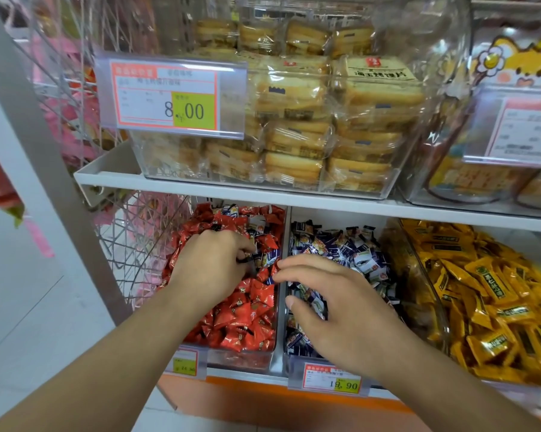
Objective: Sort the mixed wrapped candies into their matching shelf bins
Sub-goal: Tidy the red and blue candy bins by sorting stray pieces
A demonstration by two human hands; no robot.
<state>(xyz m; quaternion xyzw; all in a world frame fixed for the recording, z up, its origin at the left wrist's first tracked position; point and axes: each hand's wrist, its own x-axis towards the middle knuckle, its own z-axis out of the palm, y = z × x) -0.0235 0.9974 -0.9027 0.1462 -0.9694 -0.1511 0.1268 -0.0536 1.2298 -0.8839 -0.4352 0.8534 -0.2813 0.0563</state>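
Red-wrapped candies [247, 310] fill the left clear bin [241, 360] on the lower shelf, w/ several stray blue-and-white pieces [270, 257] mixed in toward the back. Next bin [284, 307] to the right holds blue-and-white candies [350, 251]; yellow-wrapped ones [493, 291] heap in the far-right bin [425, 275].

Low in the frame we see three bins side by side: the left bin [264, 358], the middle bin [285, 353] and the right bin [431, 294], each holding candies. Our left hand [214, 263] sits in the left bin, our right hand [331, 307] over the middle one. Above, a shelf [294, 199] carries a box of biscuits [294, 126].
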